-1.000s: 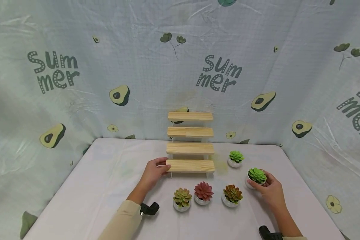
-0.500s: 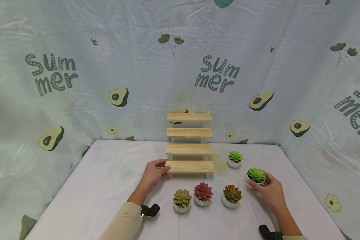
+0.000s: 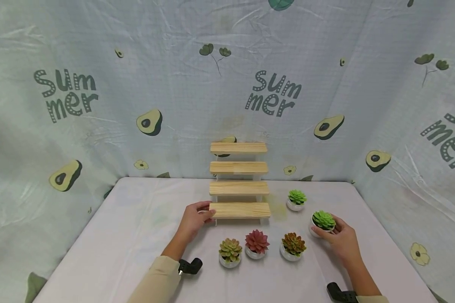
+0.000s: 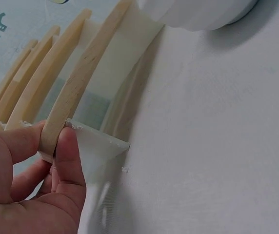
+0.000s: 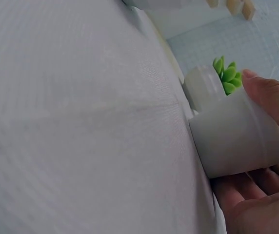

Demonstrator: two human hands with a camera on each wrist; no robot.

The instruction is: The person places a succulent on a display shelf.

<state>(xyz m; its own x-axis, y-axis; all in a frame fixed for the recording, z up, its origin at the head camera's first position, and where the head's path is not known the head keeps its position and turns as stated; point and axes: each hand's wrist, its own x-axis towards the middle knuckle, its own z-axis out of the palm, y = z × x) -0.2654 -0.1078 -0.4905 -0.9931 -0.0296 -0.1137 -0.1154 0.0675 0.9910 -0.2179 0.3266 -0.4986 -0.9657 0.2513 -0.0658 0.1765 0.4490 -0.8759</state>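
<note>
A small stepped shelf point(image 3: 239, 189) with wooden boards on a pale frame stands at the back middle of the table. My left hand point(image 3: 192, 220) pinches the left end of its lowest board point(image 4: 83, 73) between thumb and fingers. On the right, my right hand point(image 3: 341, 240) grips a white pot point(image 5: 237, 134) with a bright green succulent point(image 3: 324, 220). Thumb and fingers lie on opposite sides of that pot, whose base appears to rest on the table. Behind it stands a second potted green succulent point(image 3: 297, 198), untouched.
In front of the shelf stand three more white-potted succulents: a yellow-green one point(image 3: 230, 251), a red one point(image 3: 256, 243) and a brown-orange one point(image 3: 293, 245). A printed cloth point(image 3: 189, 84) hangs behind and beside the white-covered table point(image 3: 129, 235).
The head view has shifted very slightly. Both hands keep their holds on the shelf board and the potted green succulent, and nothing else has visibly moved.
</note>
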